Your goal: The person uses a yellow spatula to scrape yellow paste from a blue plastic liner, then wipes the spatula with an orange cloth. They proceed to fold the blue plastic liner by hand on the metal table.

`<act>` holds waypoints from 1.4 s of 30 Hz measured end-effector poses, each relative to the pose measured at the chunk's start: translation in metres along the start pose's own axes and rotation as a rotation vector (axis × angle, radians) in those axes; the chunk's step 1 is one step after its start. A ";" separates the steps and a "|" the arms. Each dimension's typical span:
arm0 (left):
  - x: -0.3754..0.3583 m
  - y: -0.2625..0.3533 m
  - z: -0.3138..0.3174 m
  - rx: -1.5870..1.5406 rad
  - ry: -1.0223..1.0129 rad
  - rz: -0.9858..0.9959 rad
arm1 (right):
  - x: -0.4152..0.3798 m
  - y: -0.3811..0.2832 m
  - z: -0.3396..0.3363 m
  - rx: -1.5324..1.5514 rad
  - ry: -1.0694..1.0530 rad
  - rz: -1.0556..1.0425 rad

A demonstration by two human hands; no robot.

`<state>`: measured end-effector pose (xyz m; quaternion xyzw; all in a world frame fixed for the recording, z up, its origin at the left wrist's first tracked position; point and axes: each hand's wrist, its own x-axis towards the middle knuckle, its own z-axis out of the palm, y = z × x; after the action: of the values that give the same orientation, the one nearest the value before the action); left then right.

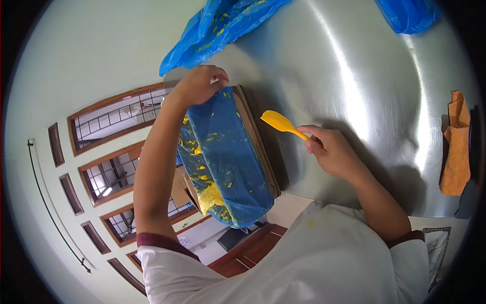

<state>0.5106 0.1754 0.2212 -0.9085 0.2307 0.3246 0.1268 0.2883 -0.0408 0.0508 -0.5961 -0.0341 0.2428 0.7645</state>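
Observation:
My right hand [331,152] grips a yellow spatula [277,121] by its handle, the blade pointing left above the metal table. My left hand [205,82] is curled at the far end of a blue plastic liner [223,137], fingers closed on its edge as far as I can see; the fingertips are partly hidden. That liner hangs over a cardboard box [256,139], whose side shows along the right. Yellow smears streak the plastic, and a thicker pale yellow lump [210,197] of something soft sits at its lower left.
A crumpled blue plastic sheet [220,33] with yellow smears lies beyond my left hand. Another blue plastic bundle [409,15] is at the far right of the shiny metal table [314,66]. An orange-brown cloth [455,147] lies by the right edge.

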 end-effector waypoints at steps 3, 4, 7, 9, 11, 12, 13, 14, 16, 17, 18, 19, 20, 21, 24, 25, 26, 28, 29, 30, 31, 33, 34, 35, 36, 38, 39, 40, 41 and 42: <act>0.046 -0.029 0.013 0.113 -0.232 0.094 | 0.011 -0.003 -0.002 -0.070 0.023 -0.020; 0.056 -0.031 0.016 0.113 -0.346 0.084 | 0.017 -0.004 -0.004 -0.104 0.018 -0.023; 0.080 -0.029 0.025 0.107 -0.603 0.026 | 0.037 -0.007 -0.013 -0.333 0.064 -0.214; 0.087 -0.027 0.026 0.096 -0.677 -0.047 | 0.060 -0.025 -0.034 -0.498 -0.033 -0.209; 0.095 -0.020 0.021 0.209 -0.782 -0.084 | 0.090 -0.044 -0.051 -0.622 -0.084 -0.247; 0.100 -0.016 0.017 0.269 -0.832 -0.102 | 0.106 -0.051 -0.057 -0.663 -0.082 -0.287; 0.104 -0.014 0.013 0.277 -0.862 -0.113 | 0.122 -0.057 -0.062 -0.702 -0.077 -0.328; 0.107 -0.011 0.011 0.289 -0.894 -0.120 | 0.138 -0.063 -0.066 -0.715 -0.104 -0.373; 0.114 -0.015 0.013 0.279 -0.955 -0.112 | 0.164 -0.072 -0.071 -0.737 -0.158 -0.460; 0.117 -0.021 0.017 0.260 -0.980 -0.097 | 0.172 -0.075 -0.072 -0.738 -0.172 -0.463; 0.119 -0.027 0.021 0.239 -1.006 -0.083 | 0.179 -0.076 -0.071 -0.738 -0.188 -0.466; 0.119 -0.033 0.024 0.210 -1.027 -0.087 | 0.185 -0.077 -0.070 -0.737 -0.204 -0.468; 0.118 -0.038 0.028 0.181 -1.049 -0.091 | 0.190 -0.079 -0.070 -0.747 -0.241 -0.437; 0.116 -0.043 0.030 0.151 -1.070 -0.094 | 0.194 -0.081 -0.070 -0.757 -0.278 -0.405; 0.110 -0.054 0.034 -0.009 -1.033 -0.104 | 0.201 -0.073 -0.067 -0.759 -0.308 -0.387; 0.108 -0.057 0.035 -0.035 -1.002 -0.107 | 0.203 -0.071 -0.066 -0.759 -0.301 -0.396; 0.106 -0.058 0.036 -0.062 -0.969 -0.110 | 0.204 -0.069 -0.065 -0.744 -0.289 -0.405; 0.102 -0.061 0.036 -0.129 -0.914 -0.108 | 0.208 -0.066 -0.063 -0.716 -0.265 -0.425; 0.099 -0.061 0.035 -0.169 -0.895 -0.105 | 0.210 -0.063 -0.063 -0.714 -0.247 -0.450; 0.097 -0.062 0.036 -0.210 -0.877 -0.102 | 0.212 -0.061 -0.062 -0.710 -0.229 -0.474; 0.095 -0.063 0.037 -0.245 -0.865 -0.122 | 0.213 -0.060 -0.061 -0.706 -0.215 -0.498; 0.093 -0.063 0.037 -0.315 -0.835 -0.159 | 0.215 -0.063 -0.059 -0.735 -0.244 -0.498; 0.093 -0.062 0.036 -0.292 -0.849 -0.158 | 0.215 -0.066 -0.058 -0.752 -0.258 -0.498; 0.095 -0.060 0.035 -0.270 -0.863 -0.156 | 0.217 -0.067 -0.056 -0.762 -0.266 -0.514; 0.096 -0.060 0.035 -0.248 -0.877 -0.155 | 0.219 -0.068 -0.054 -0.772 -0.275 -0.530; 0.092 -0.071 0.041 -0.293 -0.825 -0.107 | 0.222 -0.071 -0.050 -0.799 -0.279 -0.567; 0.091 -0.072 0.043 -0.317 -0.800 -0.082 | 0.223 -0.074 -0.050 -0.816 -0.275 -0.587; 0.090 -0.074 0.045 -0.321 -0.783 -0.078 | 0.223 -0.076 -0.050 -0.834 -0.273 -0.607; 0.089 -0.076 0.047 -0.325 -0.764 -0.074 | 0.223 -0.076 -0.050 -0.837 -0.269 -0.626; 0.087 -0.076 0.047 -0.327 -0.745 -0.071 | 0.223 -0.076 -0.049 -0.840 -0.263 -0.646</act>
<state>0.5834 0.2294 0.1355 -0.7444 0.0829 0.6592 0.0666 0.5261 -0.0062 0.0547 -0.7741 -0.4046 0.0336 0.4858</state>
